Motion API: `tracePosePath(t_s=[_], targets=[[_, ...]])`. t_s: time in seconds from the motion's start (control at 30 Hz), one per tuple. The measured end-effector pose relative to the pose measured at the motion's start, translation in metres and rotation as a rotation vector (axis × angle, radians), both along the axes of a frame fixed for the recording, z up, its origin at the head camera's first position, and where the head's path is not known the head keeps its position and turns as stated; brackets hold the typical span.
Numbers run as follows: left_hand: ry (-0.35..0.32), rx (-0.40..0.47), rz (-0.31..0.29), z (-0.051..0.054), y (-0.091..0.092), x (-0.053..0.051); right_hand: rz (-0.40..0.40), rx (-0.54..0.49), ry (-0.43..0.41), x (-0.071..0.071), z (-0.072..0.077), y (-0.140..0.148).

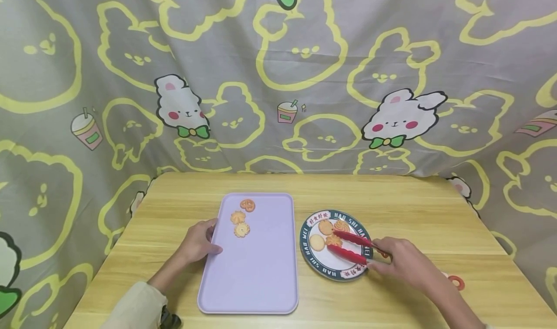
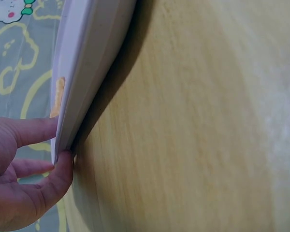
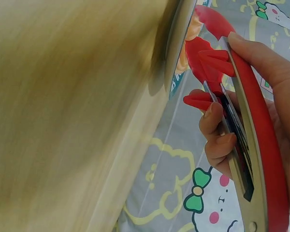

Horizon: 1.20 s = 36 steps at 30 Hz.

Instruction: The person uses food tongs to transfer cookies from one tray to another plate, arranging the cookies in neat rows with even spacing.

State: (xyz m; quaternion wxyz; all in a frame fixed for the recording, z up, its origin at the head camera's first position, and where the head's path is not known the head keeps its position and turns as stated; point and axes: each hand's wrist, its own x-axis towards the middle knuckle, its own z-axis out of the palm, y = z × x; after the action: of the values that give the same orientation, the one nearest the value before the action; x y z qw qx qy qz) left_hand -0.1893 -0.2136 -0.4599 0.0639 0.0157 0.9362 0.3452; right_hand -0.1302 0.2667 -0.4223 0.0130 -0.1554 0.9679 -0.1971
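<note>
In the head view, my left hand (image 1: 197,242) holds the left edge of a lilac tray (image 1: 252,276). The left wrist view shows thumb and fingers pinching its rim. Three cookies lie near the tray's far left corner: a pretzel-shaped cookie (image 1: 247,205) and two flower-shaped ones (image 1: 238,217). My right hand (image 1: 404,261) grips red-and-metal tongs (image 3: 268,159) over a round plate (image 1: 319,270) with a dark green rim. Several cookies sit on that plate. The spread tong tips flank a flower-shaped cookie (image 1: 334,241); whether they touch it I cannot tell.
Everything stands on a wooden table (image 1: 148,237), the plate just right of the tray. A small red ring-shaped thing (image 1: 457,282) lies partly behind my right forearm. A grey patterned curtain (image 1: 243,77) hangs behind the table and along its sides.
</note>
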Motion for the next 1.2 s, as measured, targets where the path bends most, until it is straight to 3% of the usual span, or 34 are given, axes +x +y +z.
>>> tracePosePath(t_s=[0.2, 0.43, 0.8, 1.2], targets=[[-0.003, -0.007, 0.001, 0.000, 0.000, -0.001, -0.012, 0.019, -0.009, 0.000, 0.001, -0.001], [-0.002, -0.007, 0.004, -0.002, 0.000, -0.001, -0.021, 0.032, -0.021, -0.009, 0.012, -0.011], [-0.002, 0.003, -0.003, -0.002, 0.000, -0.001, 0.055, -0.032, 0.017, -0.037, 0.009, -0.065], [-0.004, 0.001, 0.004, -0.001, -0.001, -0.001, -0.045, -0.019, -0.165, -0.070, 0.013, -0.132]])
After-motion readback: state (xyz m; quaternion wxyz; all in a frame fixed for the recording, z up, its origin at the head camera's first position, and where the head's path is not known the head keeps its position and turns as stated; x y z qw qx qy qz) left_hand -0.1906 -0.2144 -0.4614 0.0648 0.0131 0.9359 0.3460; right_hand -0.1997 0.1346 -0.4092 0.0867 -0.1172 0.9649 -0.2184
